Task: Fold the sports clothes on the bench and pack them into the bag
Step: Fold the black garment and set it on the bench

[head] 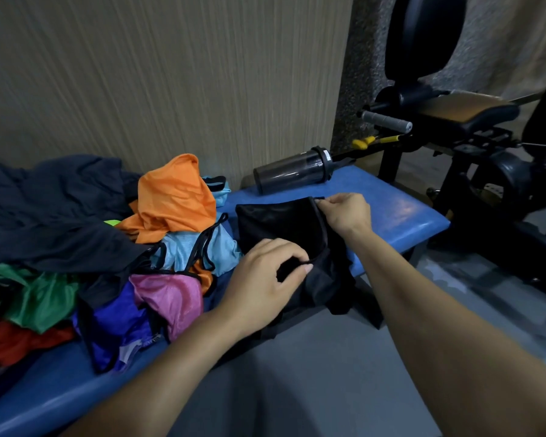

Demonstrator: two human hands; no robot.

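Early yet: both hands, left (265, 272) near and right (344, 212) far, pinched the black garment (275, 225) right of the unfolded pile (108, 247) on the bench (397, 216); no bag was in sight.

Just 1 cam, head-mounted wide-angle, looking fwd and down, sitting close over the table (401, 212) w/ the wall (171, 74) right behind.

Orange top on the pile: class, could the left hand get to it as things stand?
Probably yes, once free. The orange top lies uncovered atop the pile, nothing between, but the left hand is gripping the black bag.
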